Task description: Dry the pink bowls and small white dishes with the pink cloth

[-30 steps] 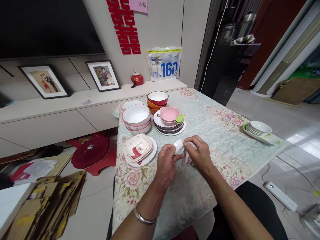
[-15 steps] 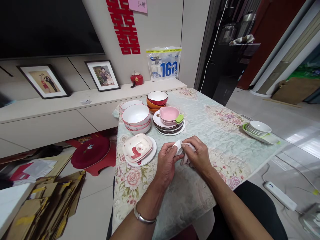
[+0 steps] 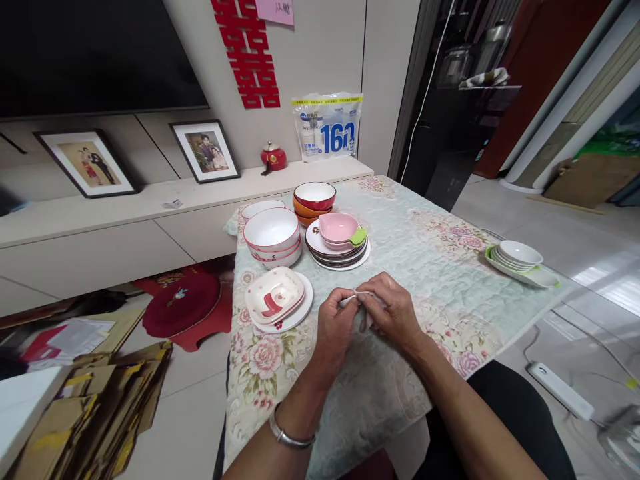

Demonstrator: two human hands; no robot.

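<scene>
My left hand (image 3: 335,328) is closed, pinching a small smooth white piece (image 3: 346,302) over the near part of the table. Fingers hide most of that piece, so I cannot tell whether it is a dish or a spoon. My right hand (image 3: 398,312) is closed on a pale crumpled cloth (image 3: 369,321), its fingertips meeting the left thumb at the white piece's edge. Left of the hands, a square patterned bowl (image 3: 275,297) rests on a white plate (image 3: 306,308). Beyond them, pink bowls (image 3: 340,228) top a stack of dark-rimmed plates (image 3: 345,262).
Red-rimmed white bowls (image 3: 273,233) and a red bowl (image 3: 315,195) over orange ones stand at the table's far left. Small white bowls (image 3: 520,255) sit on a green-edged dish at the right edge. A red stool (image 3: 183,303) and flattened cardboard (image 3: 95,407) lie beyond the left side.
Both hands have turned slightly, and the white piece has tilted so that less of its face shows. My right fingertips have moved a little left. The stacked tableware has stayed put.
</scene>
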